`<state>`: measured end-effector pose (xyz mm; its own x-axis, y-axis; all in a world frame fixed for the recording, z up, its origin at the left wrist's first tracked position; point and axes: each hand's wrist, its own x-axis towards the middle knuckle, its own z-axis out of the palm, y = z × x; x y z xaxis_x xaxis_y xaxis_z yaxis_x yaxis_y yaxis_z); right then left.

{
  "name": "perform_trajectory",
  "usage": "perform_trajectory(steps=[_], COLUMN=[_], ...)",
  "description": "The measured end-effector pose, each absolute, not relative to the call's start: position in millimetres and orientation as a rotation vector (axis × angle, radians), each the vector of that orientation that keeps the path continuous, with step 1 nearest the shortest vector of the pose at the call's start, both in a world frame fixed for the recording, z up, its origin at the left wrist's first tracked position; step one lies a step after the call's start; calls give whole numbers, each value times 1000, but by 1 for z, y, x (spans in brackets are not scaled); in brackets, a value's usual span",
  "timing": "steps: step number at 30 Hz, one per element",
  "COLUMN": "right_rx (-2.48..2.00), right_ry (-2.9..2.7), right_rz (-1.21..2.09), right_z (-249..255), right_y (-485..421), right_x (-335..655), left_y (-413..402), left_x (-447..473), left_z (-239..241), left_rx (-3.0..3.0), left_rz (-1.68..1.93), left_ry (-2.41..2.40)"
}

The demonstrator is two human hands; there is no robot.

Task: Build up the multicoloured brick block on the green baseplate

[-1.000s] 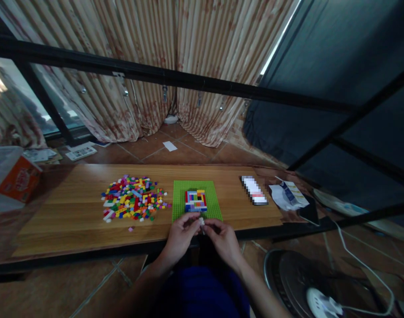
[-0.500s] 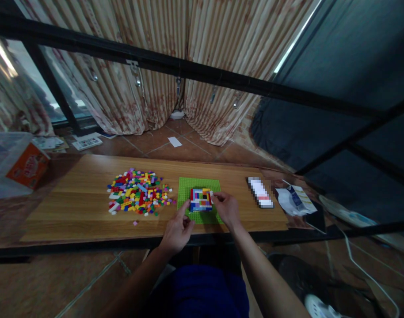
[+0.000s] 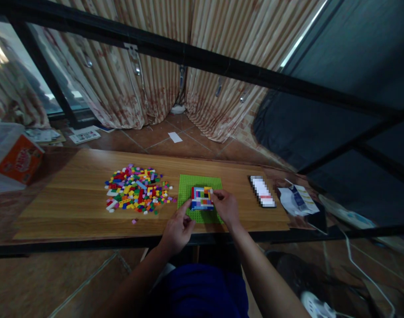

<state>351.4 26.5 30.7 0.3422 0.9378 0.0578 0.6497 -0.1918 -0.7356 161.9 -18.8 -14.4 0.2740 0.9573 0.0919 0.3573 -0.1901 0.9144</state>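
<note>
White piece [image 3: 211, 192] pinched in its fingertips, the right hand [image 3: 226, 208] meets the right edge of the brick build [image 3: 202, 201]; the left hand [image 3: 177, 229], loosely parted, touches the build's left side. Both partly cover the green baseplate [image 3: 202, 180] beneath. Across the worktop [image 3: 72, 194], loose bricks [image 3: 135, 190] lie left, a phone [image 3: 263, 191] right.

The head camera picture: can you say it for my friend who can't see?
Left hand and right hand flank a multicoloured toy-brick build on a green studded baseplate, the right holding a white brick. On the wooden tabletop, a pile of loose bricks lies left and a phone right.
</note>
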Motion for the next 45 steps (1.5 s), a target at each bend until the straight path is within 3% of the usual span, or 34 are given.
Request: perform_trajectory(steps=[15,45], right_rx=[-1856,-2104], right_ry=[-1224,-1428], right_rz=[704,445], right_z=[23,40], right_y=[27,30], right_x=[356,348], left_y=[-18,-19], left_x=[161,160], left_z=[-17,-13], left_rx=[1698,1743], left_rz=[908,874], left_ry=[1192,1218])
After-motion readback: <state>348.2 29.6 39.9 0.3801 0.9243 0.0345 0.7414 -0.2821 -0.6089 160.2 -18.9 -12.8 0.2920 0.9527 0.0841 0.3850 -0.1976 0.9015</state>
